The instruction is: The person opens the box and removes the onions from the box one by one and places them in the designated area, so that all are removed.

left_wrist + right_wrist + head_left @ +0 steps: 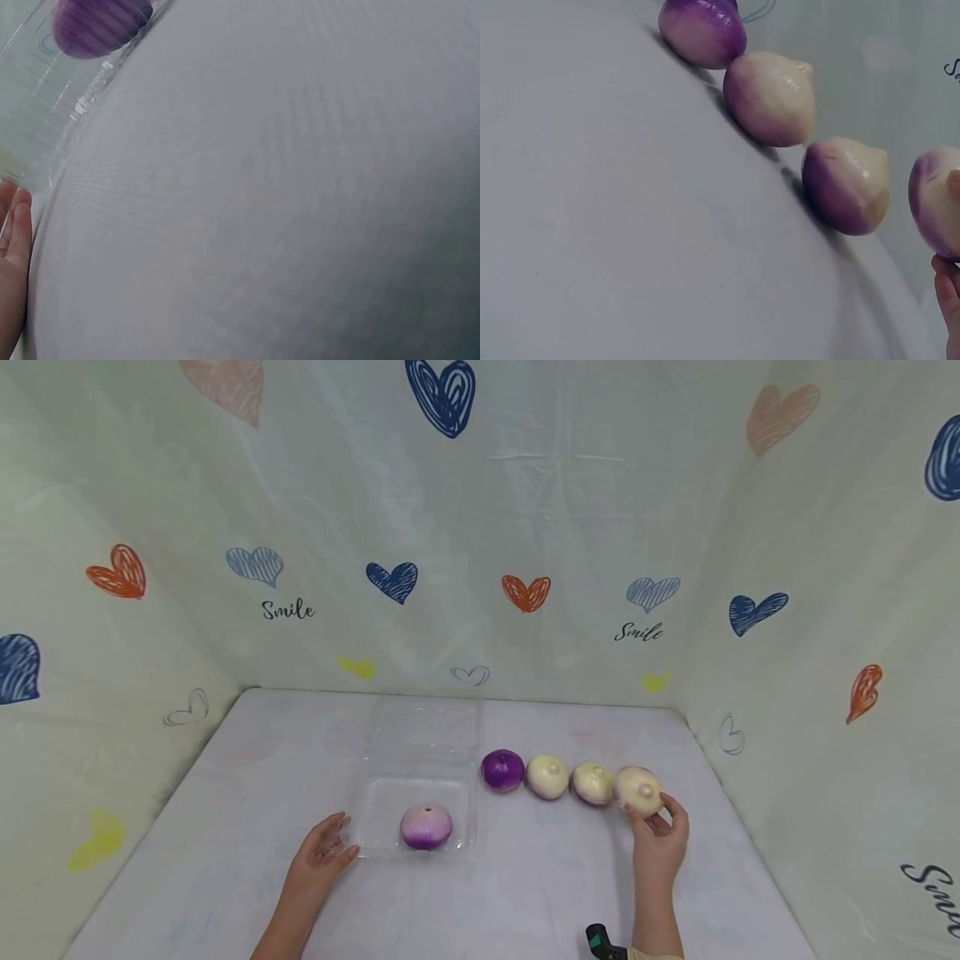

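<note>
A clear plastic clamshell box [362, 810] lies with its lid folded back. Inside it, right of the middle, sits a purple-and-white onion [426, 827], also seen at the top of the left wrist view. My left hand [324, 850] touches the box's left edge, fingers fairly straight and thumb apart from them. My right hand [660, 831] holds a pale onion [637, 788] at the right end of a row, between thumb and fingers. In the right wrist view this onion [934, 199] stands apart from its neighbour, seemingly raised; only part of the hand shows there.
Left of the held onion, a dark purple onion [502, 770] and two whitish onions [547, 777] stand in a row beside the box. A black device [597, 939] sits at my right wrist. A heart-printed curtain [465, 510] surrounds the white table [555, 893].
</note>
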Demonstrator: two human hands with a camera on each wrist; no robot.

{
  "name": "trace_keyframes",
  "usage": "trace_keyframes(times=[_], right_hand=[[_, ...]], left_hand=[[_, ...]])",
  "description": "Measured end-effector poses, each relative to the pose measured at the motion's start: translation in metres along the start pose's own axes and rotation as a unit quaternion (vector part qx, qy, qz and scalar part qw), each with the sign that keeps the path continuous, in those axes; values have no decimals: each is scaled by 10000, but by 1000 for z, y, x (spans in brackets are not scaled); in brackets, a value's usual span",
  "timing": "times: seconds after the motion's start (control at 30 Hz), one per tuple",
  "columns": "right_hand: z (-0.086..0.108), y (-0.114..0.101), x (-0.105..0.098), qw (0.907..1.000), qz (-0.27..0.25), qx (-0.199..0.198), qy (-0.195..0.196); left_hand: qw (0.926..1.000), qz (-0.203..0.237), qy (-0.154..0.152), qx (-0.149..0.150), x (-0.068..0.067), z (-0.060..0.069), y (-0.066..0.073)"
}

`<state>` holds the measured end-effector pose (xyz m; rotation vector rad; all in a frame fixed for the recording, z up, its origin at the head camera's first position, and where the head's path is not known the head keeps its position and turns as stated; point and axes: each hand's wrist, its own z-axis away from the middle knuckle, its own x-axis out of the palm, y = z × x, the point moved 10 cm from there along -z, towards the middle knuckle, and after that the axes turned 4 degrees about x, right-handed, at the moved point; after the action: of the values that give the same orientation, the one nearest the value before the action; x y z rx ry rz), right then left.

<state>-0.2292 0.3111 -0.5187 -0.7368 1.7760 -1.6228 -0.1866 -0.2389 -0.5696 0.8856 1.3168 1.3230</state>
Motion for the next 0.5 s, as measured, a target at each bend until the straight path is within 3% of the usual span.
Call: trace_keyframes(times=[0.3,0.5], right_hand=[[-11,13,-6,9993,-137,279,194],[-18,21,-5,9989,74,395,231]], left_hand=[[10000,66,-37,-10,0,0,-1],[10000,-23,-66,-62,1,0,0]])
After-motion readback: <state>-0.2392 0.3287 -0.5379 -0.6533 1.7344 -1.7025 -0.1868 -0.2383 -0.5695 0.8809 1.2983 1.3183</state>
